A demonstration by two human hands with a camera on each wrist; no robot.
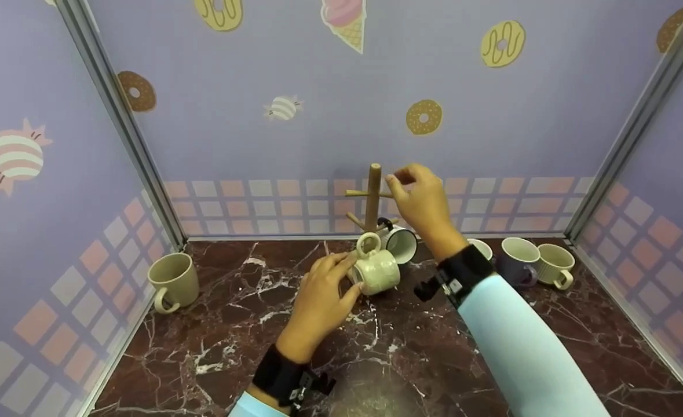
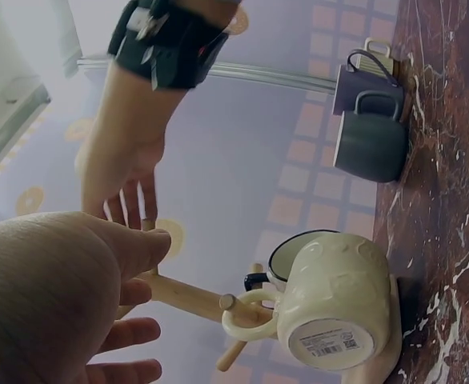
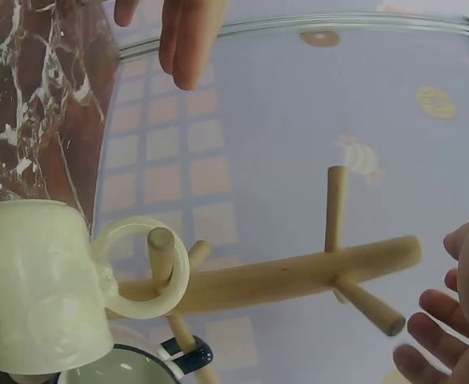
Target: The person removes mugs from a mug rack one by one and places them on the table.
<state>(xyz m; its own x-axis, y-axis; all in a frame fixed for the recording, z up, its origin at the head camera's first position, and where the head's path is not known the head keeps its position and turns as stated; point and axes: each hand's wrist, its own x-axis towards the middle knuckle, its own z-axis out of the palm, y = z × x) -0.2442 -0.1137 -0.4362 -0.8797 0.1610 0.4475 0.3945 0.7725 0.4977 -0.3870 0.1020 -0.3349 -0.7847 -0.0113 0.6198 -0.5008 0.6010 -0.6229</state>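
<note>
A cream mug (image 1: pixel 380 273) hangs tilted by its ring handle on a low front peg of a wooden mug tree (image 1: pixel 374 197). Behind it, a white mug with a dark rim (image 1: pixel 404 244) hangs from another low peg. My left hand (image 1: pixel 321 295) is beside the cream mug with its fingers extended; both wrist views show a gap between hand and mug. Up by an upper right peg is my right hand (image 1: pixel 425 200), fingers loosely bent around nothing. In the right wrist view its fingers (image 3: pixel 438 336) are close to the upper peg's tip (image 3: pixel 393 324).
A beige mug (image 1: pixel 174 282) stands at the left. Towards the right wall are a purple mug (image 1: pixel 512 272), a ribbed beige mug (image 1: pixel 554 265) and a dark green mug (image 2: pixel 372 148), partly hidden by my right arm in the head view. Patterned walls enclose the marbled tabletop (image 1: pixel 231 341).
</note>
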